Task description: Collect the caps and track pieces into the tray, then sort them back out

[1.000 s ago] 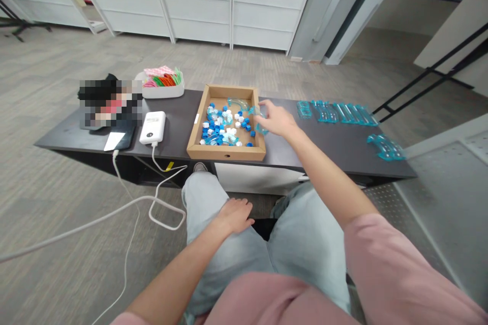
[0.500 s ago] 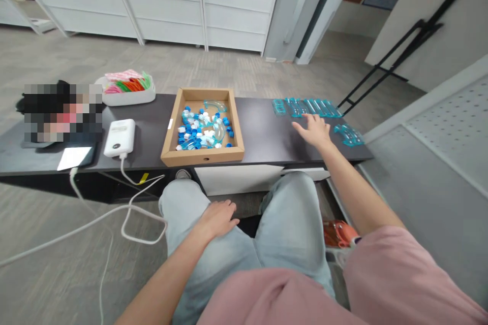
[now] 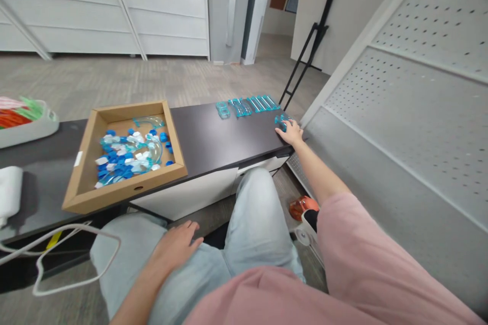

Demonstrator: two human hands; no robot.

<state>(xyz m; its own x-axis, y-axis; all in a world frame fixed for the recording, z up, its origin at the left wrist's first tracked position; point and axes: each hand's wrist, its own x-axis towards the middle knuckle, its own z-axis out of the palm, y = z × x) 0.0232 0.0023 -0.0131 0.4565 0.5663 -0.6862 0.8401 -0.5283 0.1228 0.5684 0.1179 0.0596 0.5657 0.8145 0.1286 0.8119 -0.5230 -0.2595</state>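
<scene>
My left hand lies palm down on my left thigh, fingers loosely stretched and holding nothing. At the right end of the dark table, my right hand is over a small group of curved translucent blue plastic pieces. Its thumb and fingers are apart around them, and the hand hides part of the group. Farther back stands a row of straight translucent blue plastic pieces, with wavy pieces to their left. A smaller blue piece ends the row on the left.
A shallow cardboard box on the dark table holds blue and white blocks and clear curved pieces. Left of it are a white power bank and a white basket. A perforated panel borders the right end.
My right hand has moved from in front of the row of pieces to the curved pieces at the table's right end. The view has turned right. My left hand stays on my thigh.
</scene>
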